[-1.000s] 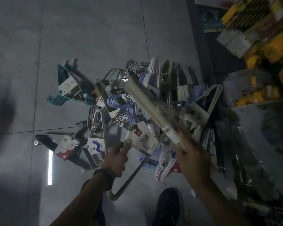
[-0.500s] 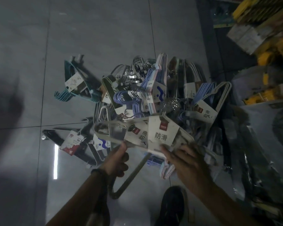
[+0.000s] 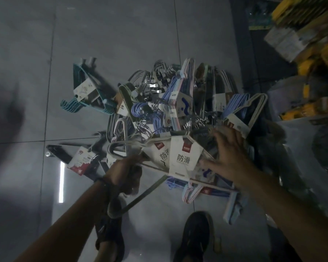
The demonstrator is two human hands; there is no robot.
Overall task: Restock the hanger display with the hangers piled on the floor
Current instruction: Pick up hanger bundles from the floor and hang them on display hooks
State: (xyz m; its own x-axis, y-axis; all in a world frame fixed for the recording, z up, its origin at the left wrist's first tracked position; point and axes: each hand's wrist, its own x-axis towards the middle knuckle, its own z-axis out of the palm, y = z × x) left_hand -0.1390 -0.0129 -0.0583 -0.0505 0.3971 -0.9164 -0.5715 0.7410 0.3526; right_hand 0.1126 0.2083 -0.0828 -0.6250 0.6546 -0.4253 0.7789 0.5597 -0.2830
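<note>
Hangers [image 3: 159,103] lie heaped on the grey floor [image 3: 102,44], banded bundles tangled hook over hook. One white bundle [image 3: 167,154], a second ago tipped on edge in the right hand [image 3: 229,154] alone, now lies flat above the heap between both hands. The left hand [image 3: 124,171] grips its hook end; the right rests spread-fingered, not curled, on the other end. So one bundle looks freed for the display, which is out of view; nearly the whole heap remains

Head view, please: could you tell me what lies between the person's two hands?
In the head view, a white hanger bundle spans from the left hand to the right hand, its white paper label midway.
</note>
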